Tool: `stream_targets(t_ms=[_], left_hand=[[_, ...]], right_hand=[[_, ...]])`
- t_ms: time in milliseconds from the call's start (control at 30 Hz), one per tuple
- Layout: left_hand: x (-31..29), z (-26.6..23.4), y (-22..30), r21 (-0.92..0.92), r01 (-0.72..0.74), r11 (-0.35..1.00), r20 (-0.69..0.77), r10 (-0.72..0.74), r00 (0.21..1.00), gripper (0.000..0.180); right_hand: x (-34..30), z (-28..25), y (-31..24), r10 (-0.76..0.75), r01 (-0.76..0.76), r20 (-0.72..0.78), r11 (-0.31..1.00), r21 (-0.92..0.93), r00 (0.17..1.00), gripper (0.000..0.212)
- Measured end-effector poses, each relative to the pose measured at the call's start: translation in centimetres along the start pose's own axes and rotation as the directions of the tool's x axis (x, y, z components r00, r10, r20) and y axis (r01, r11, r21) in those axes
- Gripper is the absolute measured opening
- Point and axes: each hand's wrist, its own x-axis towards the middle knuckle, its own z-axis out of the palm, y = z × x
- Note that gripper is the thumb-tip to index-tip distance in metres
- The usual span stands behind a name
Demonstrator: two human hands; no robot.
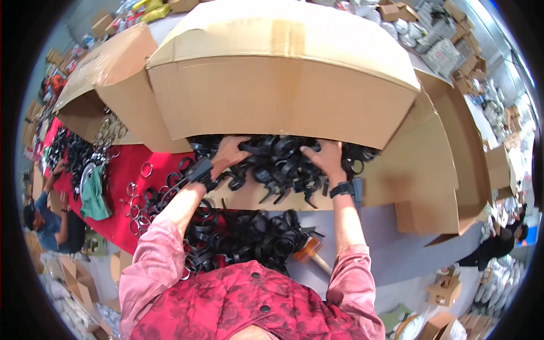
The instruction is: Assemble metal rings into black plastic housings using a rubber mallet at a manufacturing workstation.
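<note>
A heap of black ring-shaped clamps (pixel 277 161) with lever-like tails spills from under the lower edge of a large cardboard box (pixel 283 93). At the left of that heap, my left hand (pixel 228 153) rests among the clamps, thumb and fingers apart. My right hand (pixel 327 158) touches the heap's right side; its thumb stretches inward, and the box edge partly hides its fingers. Neither hand visibly closes on a single clamp. Nearer my body lies a second pile of black clamps (pixel 255 232), beside a mallet (pixel 309 249) with an amber head and wooden handle.
Shiny metal rings (pixel 133 207) lie on a red cloth (pixel 113 198) at left, near a green cloth (pixel 95 198). An opened carton (pixel 122 85) stands behind them. Cardboard flaps (pixel 419 164) extend at right. One person (pixel 48 218) works at far left; another (pixel 498 243) is at far right.
</note>
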Motion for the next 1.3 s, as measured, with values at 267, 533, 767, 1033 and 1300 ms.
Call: stream_targets(t_ms=[267,533,767,1033,1300], left_hand=[[-4.9,-0.1,-0.7,0.249,-0.315,0.916,0.134,0.289,0.948,0.062],[-12.8,-4.1,-4.9,0.165,-0.439,0.883,0.133,0.421,0.897,0.050],[-19.0,-3.9,-3.1,0.137,-0.231,0.963,-0.007,0.234,0.972,0.033],[-23.4,-6.0,-4.3,0.051,-0.066,0.997,-0.191,0.074,0.979,0.030],[-28.4,-5.9,-5.3,0.106,-0.186,0.977,-0.331,0.211,0.920,0.027]], right_hand=[[-9.3,-0.4,-3.7,-0.053,0.057,0.060,0.995,-0.081,0.997,0.064],[-3.2,-8.1,-3.9,0.188,-0.186,-0.024,0.922,-0.339,0.982,0.048],[-4.7,-4.2,9.1,0.294,-0.412,-0.321,0.813,-0.411,0.900,0.079],[-8.8,-2.0,2.2,0.156,-0.174,-0.080,0.912,-0.372,0.985,0.061],[-15.2,-0.5,-1.9,0.111,-0.101,0.114,0.991,-0.091,0.987,0.073]])
